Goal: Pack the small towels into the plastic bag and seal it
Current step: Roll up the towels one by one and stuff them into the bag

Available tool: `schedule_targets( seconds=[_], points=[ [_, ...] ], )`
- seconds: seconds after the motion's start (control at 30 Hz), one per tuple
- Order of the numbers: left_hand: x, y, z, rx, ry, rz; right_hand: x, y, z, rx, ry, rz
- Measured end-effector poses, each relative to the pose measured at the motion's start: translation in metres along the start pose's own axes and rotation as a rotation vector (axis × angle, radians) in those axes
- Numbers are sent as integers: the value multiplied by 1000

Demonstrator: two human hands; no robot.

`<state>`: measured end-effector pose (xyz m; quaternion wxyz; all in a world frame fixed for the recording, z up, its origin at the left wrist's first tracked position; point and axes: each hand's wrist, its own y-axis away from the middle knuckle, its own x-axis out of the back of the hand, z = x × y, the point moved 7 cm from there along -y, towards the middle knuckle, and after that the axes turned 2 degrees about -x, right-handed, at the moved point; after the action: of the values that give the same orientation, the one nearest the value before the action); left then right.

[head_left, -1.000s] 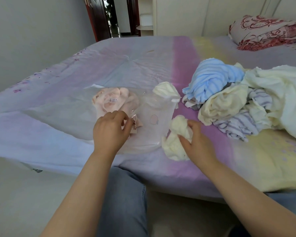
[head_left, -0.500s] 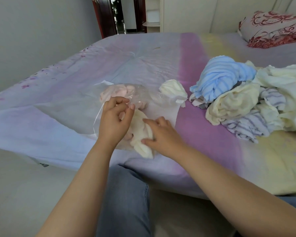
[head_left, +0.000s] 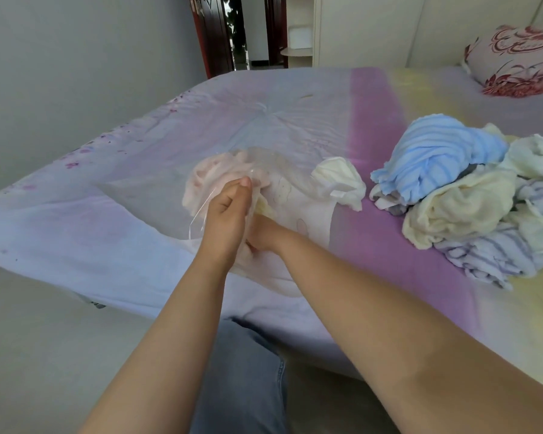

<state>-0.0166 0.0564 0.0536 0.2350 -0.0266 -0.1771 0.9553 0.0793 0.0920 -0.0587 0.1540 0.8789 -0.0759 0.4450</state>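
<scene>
Clear crinkled plastic bag (head_left: 290,195), pink towel (head_left: 207,180) inside, left hand (head_left: 224,214) pinching its rim, right hand (head_left: 262,238) grip unclear

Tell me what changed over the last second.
The right hand carried the cream towel leftward into the plastic bag; the left hand lifted the bag's mouth. The pink towel inside and the towel pile stayed put.

This is a bedroom in a home. A wide bed (head_left: 295,120) with a pastel sheet fills the view, with a red-patterned pillow (head_left: 514,64) at 2 o'clock and loose towels (head_left: 458,195) at 3 o'clock. A dark wooden door (head_left: 213,36) stands open at 12 o'clock.
</scene>
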Motion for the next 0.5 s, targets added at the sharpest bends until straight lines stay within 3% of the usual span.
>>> schedule_targets(
  seconds=[0.1, 0.23, 0.37, 0.43, 0.5],
  points=[
    [7, -10, -11, 75, 67, 40, 30, 48, -13, 6, 127, 87],
    [-1, -16, -28, 183, 158, 30, 60, 123, 14, 78, 9, 519],
    [-15, -17, -27, 153, 160, 75, 81, 176, 63, 103, -182, 869],
    [-18, -18, -28, 131, 147, 76, 89, 163, 113, -60, -401, 927],
    [-18, -20, -33, 144, 160, 97, 93, 128, 159, -201, -478, 846]
  ],
)
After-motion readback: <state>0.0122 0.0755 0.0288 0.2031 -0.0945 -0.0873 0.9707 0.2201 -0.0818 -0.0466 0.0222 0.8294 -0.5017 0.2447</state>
